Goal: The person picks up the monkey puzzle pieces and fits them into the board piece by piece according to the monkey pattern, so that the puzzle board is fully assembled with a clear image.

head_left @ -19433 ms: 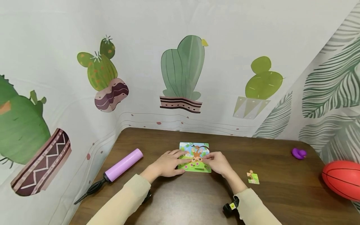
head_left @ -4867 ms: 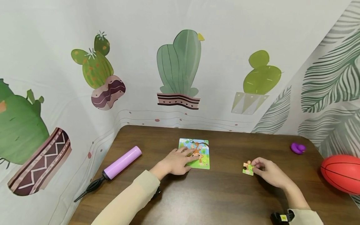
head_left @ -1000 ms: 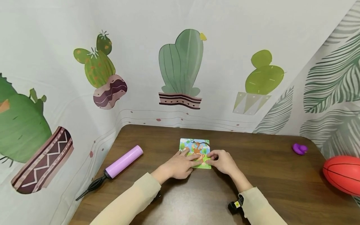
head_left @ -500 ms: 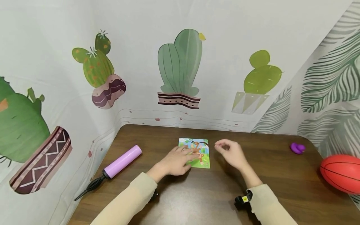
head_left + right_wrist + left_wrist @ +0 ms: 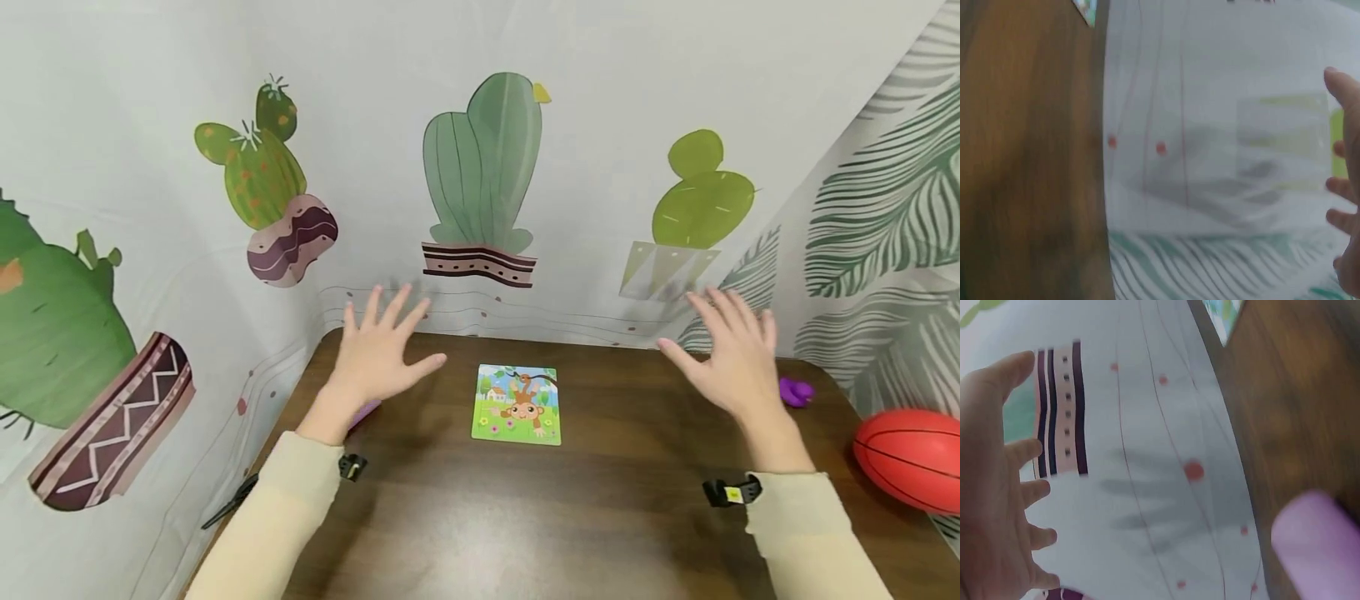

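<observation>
A square jigsaw puzzle [image 5: 516, 405] with an upside-down monkey, a house and flowers lies flat on the table, every part of its picture in view. To its left my left hand [image 5: 375, 360] is raised in the air, fingers spread, holding nothing. My right hand [image 5: 733, 358] is lifted on the other side, its fingers spread as well and touching nothing. Each wrist view shows its own hand, the left [image 5: 991, 481] and the right [image 5: 1349, 181], in front of the wall cloth, with a puzzle corner [image 5: 1087, 9] at the top edge.
A purple air pump [image 5: 1316, 540] lies at the left, mostly behind my left arm in the head view. A purple rubber duck [image 5: 797, 392] and a red ball [image 5: 911, 460] are at the right. The cactus-print cloth [image 5: 585, 167] hangs behind the wooden table [image 5: 525, 517].
The loose monkey piece at the right went into the puzzle with my right hand, while the left pressed on it. Both hands have since let go, risen and moved apart.
</observation>
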A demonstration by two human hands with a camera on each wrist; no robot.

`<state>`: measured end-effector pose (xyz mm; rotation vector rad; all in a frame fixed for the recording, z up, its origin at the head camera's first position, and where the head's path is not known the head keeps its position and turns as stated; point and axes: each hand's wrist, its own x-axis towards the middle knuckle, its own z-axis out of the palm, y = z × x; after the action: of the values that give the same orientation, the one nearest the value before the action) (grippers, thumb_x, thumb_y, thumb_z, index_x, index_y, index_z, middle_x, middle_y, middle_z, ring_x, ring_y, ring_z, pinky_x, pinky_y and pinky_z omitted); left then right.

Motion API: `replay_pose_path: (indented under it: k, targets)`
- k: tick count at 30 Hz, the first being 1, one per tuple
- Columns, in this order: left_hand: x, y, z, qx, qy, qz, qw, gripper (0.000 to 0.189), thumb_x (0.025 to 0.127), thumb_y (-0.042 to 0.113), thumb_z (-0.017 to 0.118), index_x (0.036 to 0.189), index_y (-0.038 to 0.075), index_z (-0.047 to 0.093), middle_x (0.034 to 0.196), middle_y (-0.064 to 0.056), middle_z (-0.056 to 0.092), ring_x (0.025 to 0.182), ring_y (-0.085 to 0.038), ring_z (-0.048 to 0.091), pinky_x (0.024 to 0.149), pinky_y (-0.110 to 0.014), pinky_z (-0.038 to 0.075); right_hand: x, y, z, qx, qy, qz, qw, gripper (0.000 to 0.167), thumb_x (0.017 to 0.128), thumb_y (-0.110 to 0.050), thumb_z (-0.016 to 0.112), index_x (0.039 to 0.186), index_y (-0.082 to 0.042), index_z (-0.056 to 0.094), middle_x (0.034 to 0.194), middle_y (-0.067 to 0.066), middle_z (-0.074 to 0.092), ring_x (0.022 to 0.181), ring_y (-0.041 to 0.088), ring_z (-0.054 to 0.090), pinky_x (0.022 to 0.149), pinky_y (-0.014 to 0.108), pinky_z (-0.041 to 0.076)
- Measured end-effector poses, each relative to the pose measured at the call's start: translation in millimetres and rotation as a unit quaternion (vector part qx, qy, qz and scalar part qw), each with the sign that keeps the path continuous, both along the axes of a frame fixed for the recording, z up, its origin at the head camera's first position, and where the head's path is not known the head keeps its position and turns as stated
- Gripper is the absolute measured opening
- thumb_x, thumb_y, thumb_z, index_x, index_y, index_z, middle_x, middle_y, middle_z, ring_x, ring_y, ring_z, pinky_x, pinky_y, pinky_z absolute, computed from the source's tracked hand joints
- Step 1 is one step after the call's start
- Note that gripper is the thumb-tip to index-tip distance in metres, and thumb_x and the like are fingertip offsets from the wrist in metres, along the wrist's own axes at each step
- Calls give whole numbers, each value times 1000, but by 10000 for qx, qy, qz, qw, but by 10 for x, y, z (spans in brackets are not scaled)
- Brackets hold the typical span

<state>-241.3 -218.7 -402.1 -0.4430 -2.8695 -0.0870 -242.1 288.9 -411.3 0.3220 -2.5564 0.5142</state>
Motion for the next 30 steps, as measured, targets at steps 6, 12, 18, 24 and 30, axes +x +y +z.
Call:
replay_pose_path:
  k: [6, 12, 18, 24, 30]
  targets:
    - [-34, -249, 34, -111, -215, 461, 9986, 106, 82, 95, 41, 167, 36, 18, 174, -3, 8, 156, -47, -3, 109, -77, -17, 27, 396, 13, 499, -1231, -562, 9895, 99, 92, -71, 59, 168, -20, 20, 170, 25, 12, 154, 51, -6, 103, 76, -26]
    - [-66, -298, -67, -414, -560, 566, 9960, 113, 76, 102, 30, 167, 40, 8, 175, -5, 4, 155, -49, -2, 108, -82, -10, 11, 436, -254, 788, -1891, -521, 9774, 106, 91, -79, 54, 169, -24, 6, 170, 27, 3, 148, 59, -15, 96, 79, -28]
    - [-88, -297, -231, -478, -687, 575, 9948, 115, 73, 104, 25, 167, 40, 3, 175, -6, 1, 155, -48, -11, 106, -82, -12, 4, 345, -436, 760, -2016, -458, 9754, 107, 91, -80, 52, 169, -23, 6, 170, 26, 3, 148, 61, -11, 96, 77, -31]
    - [-75, -269, -319, -396, -756, 543, 9949, 116, 73, 104, 24, 167, 39, 4, 175, -6, -2, 155, -47, -12, 104, -80, -18, 9, 326, -528, 842, -2018, -474, 9747, 110, 89, -82, 53, 169, -23, 7, 170, 25, 6, 149, 59, -11, 96, 78, -30]
    - [-64, -236, -325, -409, -799, 535, 9945, 116, 74, 104, 25, 167, 39, 3, 175, -6, -2, 154, -44, -18, 104, -79, -21, 5, 316, -551, 887, -2038, -451, 9739, 109, 89, -82, 52, 169, -24, 5, 171, 24, 5, 150, 57, -11, 97, 79, -28]
